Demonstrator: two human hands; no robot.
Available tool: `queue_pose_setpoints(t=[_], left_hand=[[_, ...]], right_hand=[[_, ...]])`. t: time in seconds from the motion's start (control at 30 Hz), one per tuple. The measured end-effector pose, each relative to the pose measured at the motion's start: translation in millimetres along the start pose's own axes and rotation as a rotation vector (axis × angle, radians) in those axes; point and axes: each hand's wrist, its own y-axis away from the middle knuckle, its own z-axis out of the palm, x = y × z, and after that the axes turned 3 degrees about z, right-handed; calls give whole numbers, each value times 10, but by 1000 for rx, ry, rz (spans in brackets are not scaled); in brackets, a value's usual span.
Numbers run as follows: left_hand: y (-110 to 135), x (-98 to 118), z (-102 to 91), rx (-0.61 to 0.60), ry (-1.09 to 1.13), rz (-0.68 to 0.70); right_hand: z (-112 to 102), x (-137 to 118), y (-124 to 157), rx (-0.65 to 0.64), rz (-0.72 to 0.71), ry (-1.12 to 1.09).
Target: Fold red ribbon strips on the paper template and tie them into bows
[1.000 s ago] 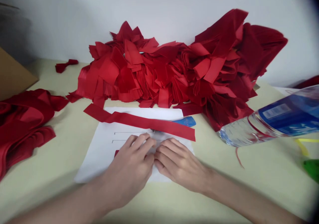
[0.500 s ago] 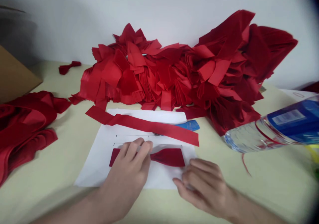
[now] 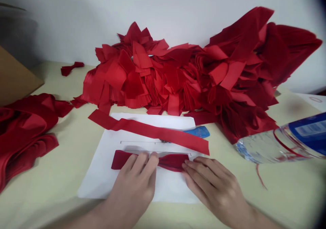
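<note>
A dark red ribbon bow, pinched narrow at its middle, lies on a white paper sheet with printed measuring lines. My left hand is closed on the bow's middle, its fingers covering part of the left half. At the bow's right end, my right hand grips the edge between thumb and fingertips. A loose red ribbon strip lies slantwise across the sheet beyond the bow. Under it, a blue object shows only in part.
A large heap of red ribbon pieces stands against the wall. More folded ribbon lies at left, near a cardboard box. A small finished-looking bow sits at the back. A water bottle lies at right, near a red thread.
My right hand has moved up and left from below the bow's right corner and now holds that end. My left hand stays on the middle. The view has shifted slightly.
</note>
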Motion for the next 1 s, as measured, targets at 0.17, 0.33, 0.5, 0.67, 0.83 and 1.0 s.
queue_pose_setpoints(t=[0.17,0.33,0.5,0.67,0.83,1.0], left_hand=[[-33,27,0,23,-14,-10],[-17,39,13,29,-22,-6],[-14,31,26,23,-8,-29],[-45,41,36,29,8,-39],[-14,60,78,-67,61,-98],[4,11,122,-132,290,-283]], right_hand=[[16,31,13,-10,-81,45],[38,31,-24,-84,-123,-12],[19,33,-37,-42,-59,-15],[10,39,-52,-20,-36,-59],[16,40,-56,-10,-28,-45],[31,43,-25,0,-34,-32]])
